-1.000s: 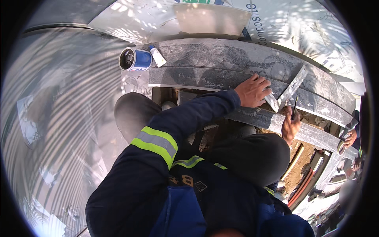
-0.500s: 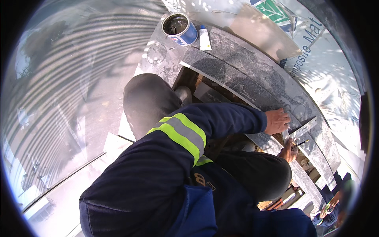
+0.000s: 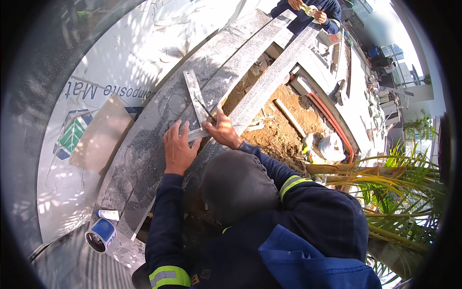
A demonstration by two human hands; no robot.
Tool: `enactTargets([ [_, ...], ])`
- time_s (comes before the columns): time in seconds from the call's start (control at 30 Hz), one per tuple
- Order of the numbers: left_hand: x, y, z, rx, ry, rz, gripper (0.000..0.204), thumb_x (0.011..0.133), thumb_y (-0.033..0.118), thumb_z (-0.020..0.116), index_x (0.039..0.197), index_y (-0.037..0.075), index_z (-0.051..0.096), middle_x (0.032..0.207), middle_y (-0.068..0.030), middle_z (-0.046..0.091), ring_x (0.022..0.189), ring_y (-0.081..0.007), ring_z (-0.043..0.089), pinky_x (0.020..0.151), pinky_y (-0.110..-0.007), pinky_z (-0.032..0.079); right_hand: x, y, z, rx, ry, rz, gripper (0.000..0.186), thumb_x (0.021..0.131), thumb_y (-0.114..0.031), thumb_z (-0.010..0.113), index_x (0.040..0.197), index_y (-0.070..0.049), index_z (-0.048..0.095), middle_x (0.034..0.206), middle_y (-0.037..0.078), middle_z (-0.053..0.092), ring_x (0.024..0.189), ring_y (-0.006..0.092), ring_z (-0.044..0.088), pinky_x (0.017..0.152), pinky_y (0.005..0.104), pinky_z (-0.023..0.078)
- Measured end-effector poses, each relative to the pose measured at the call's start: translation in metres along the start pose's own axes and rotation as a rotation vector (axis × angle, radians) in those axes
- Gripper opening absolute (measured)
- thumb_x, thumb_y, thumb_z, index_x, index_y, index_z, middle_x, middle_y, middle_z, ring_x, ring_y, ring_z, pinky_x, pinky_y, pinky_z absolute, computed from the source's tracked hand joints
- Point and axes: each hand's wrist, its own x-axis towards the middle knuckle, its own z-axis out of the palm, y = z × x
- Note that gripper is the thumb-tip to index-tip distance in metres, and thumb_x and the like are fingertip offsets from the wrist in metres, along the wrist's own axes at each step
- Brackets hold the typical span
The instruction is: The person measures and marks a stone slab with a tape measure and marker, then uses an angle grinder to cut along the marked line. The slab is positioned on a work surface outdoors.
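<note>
I see the metal square (image 3: 194,94) already laid across the grey stone strip (image 3: 233,70). At its short arm the left hand (image 3: 178,147) spreads, fingers apart; beside its blade the right hand (image 3: 223,131) pinches a pencil (image 3: 207,111). No drawn line is discernible.

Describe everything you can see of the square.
The square is a flat, silvery, metal-looking L. One arm, bearing dark marks, lies across the seam between two grey slabs, its end toward the picture's top, leaning left. The other arm runs toward the left hand, whose thumb and fingers are at its end. The right hand, holding a pencil, is by the corner; whether its fingertips touch the square is unclear.
</note>
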Motion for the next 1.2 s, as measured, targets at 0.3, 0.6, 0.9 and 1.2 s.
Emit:
enactTargets([
  [0.3, -0.007, -0.012, 0.008, 0.114, -0.039, 0.094, 0.061, 0.087, 0.036, 0.075, 0.137, 0.005, 0.058, 0.15, -0.0201, 0.048, 0.143, -0.0388, 0.043, 0.114, -0.058, 0.034, 0.007, 0.011, 0.01, -0.174, 0.312, -0.64, 0.025, 0.085, -0.013, 0.083, 0.105, -0.001, 0.074, 0.113, 0.052, 0.055, 0.066, 0.0272, 0.063, 0.054, 0.0377, 0.055],
  [0.6, -0.001, -0.01, 0.009, 0.152, -0.053, 0.106, 0.061, 0.087, 0.036, 0.075, 0.138, 0.008, 0.058, 0.15, -0.0177, 0.05, 0.142, -0.0375, 0.045, 0.113, -0.058, 0.035, 0.006, 0.01, 0.011, -0.109, 0.323, -0.538, 0.023, 0.077, -0.008, 0.086, 0.096, -0.01, 0.073, 0.12, 0.056, 0.049, 0.058, 0.0266, 0.059, 0.045, 0.0344, 0.05],
  [0.9, -0.001, -0.01, 0.01, 0.176, -0.046, 0.103, 0.06, 0.086, 0.036, 0.076, 0.137, 0.009, 0.059, 0.15, -0.0168, 0.05, 0.141, -0.0362, 0.046, 0.113, -0.057, 0.034, 0.003, 0.006, 0.014, -0.156, 0.352, -0.493, 0.027, 0.078, -0.013, 0.086, 0.093, -0.007, 0.065, 0.121, 0.054, 0.052, 0.057, 0.0245, 0.055, 0.05, 0.0339, 0.053],
  [1.2, -0.005, -0.011, 0.014, 0.194, -0.054, 0.091, 0.06, 0.086, 0.03, 0.075, 0.14, 0.011, 0.057, 0.151, -0.0157, 0.05, 0.142, -0.0351, 0.045, 0.113, -0.057, 0.034, 0.003, 0.01, 0.011, -0.189, 0.314, -0.537, 0.022, 0.081, -0.012, 0.084, 0.09, 0.004, 0.072, 0.122, 0.055, 0.05, 0.058, 0.0273, 0.062, 0.044, 0.0359, 0.053],
])
